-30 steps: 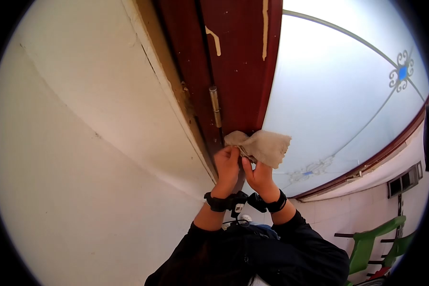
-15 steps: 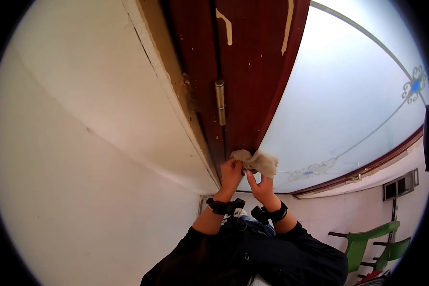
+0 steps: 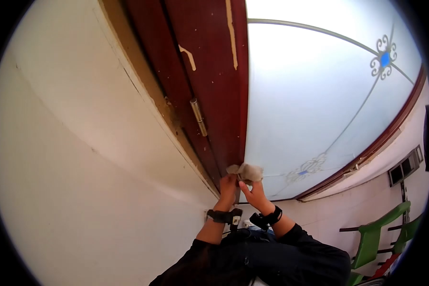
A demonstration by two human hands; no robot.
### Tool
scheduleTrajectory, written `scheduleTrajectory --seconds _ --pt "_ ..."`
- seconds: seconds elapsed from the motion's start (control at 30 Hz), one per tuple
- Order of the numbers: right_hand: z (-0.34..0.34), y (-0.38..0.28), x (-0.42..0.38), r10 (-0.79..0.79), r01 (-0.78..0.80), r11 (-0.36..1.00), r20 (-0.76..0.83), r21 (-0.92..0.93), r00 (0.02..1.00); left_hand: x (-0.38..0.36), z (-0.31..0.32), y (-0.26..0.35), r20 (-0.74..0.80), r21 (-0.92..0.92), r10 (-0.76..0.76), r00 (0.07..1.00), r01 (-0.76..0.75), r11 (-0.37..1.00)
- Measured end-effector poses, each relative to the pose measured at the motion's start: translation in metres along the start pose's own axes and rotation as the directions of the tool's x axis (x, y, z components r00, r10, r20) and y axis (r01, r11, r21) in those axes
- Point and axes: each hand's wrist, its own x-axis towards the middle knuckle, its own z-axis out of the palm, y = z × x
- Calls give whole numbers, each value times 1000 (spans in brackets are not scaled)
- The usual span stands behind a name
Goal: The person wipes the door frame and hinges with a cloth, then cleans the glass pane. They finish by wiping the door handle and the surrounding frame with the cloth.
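A crumpled beige cloth [image 3: 250,172] is bunched up between my two hands, close to the lower part of a dark red door frame [image 3: 219,95] and the frosted glass panel [image 3: 300,105]. My left hand [image 3: 228,187] is closed on the cloth's left end, its fingertips partly hidden by the folds. On the right side, my right hand [image 3: 256,192] grips the cloth with the thumb up and the fingers behind it. Both wrists wear black straps. A metal hinge [image 3: 198,117] sits on the red wood above the hands.
A cream wall [image 3: 104,167] fills the left side. Green chairs [image 3: 371,240] stand at the lower right, below a small dark-paned unit [image 3: 405,167] on the wall. The glass carries scroll ornaments with blue centres. Light patches mark the red wood.
The view has turned, so the door and hinge sit farther left and more glass shows. Both hands still hold the cloth, which looks more bunched together.
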Motion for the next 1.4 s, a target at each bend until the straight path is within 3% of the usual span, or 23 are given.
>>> scheduleTrajectory --seconds 0.03,0.1,0.17,0.2,0.27,0.3,0.37,0.4,0.47,0.5,0.6,0.67,0.7,0.77,0.9,0.97,1.1,1.2,1.27,1.4 --pt "-2 -16 8 -2 2 1000 -6 0 1000 -4 5 21 5 3 2 1000 -2 1000" --pt "-7 -52 29 -191 194 971 40 -142 981 -10 14 63 57 -225 185 981 -168 960" --pt "-10 -80 54 -322 330 938 88 -106 943 -17 23 109 98 -318 247 964 -204 926" --pt "-10 -94 65 -321 328 939 83 -107 944 -17 24 126 102 -315 244 964 -202 927" --pt "-7 -119 83 -368 353 919 60 176 928 -14 25 148 178 -413 424 888 -324 851" --pt "-5 -126 86 -369 354 918 56 176 928 -12 26 152 182 -410 424 887 -323 853" --pt "-4 -135 91 -285 258 903 28 344 958 -9 27 157 148 -371 471 870 -392 842" --pt "-4 -133 91 -288 262 902 25 344 957 -7 29 156 151 -371 473 868 -394 841" --pt "-3 -127 83 -210 197 933 9 300 978 -7 32 145 -44 -260 402 915 -399 879" --pt "-2 -120 79 -208 197 934 6 299 978 -4 28 135 -40 -260 400 916 -396 881" --pt "0 -86 61 -191 195 961 -43 198 981 -3 20 108 -29 -196 330 944 -329 924" --pt "1 -66 48 -228 230 973 -62 12 972 -12 21 103 -5 -113 178 984 -178 978" --pt "0 -57 43 -225 226 974 -64 8 972 -10 16 89 -2 -113 174 985 -173 978" --pt "-1 -37 33 -255 243 953 -48 -179 966 4 0 46 47 -80 129 991 -125 989" --pt "-1 7 8 -81 81 991 1 -109 997 6 -10 -1 60 -53 -39 997 42 998" --pt "-8 15 3 -169 201 883 111 -424 979 13 -16 -27 74 -74 -79 994 85 994" --pt "-16 6 2 -146 151 870 46 -469 988 -9 4 9 104 -135 -93 990 107 985" --pt "-26 -25 17 -331 231 777 -68 -586 941 -16 16 31 205 -178 -55 977 92 980" --pt "-29 -44 28 -362 229 775 -117 -589 925 -16 25 42 328 -212 115 938 -45 976" --pt "-39 -62 47 -448 248 718 -160 -650 879 -16 38 60 409 -188 195 891 -127 974"
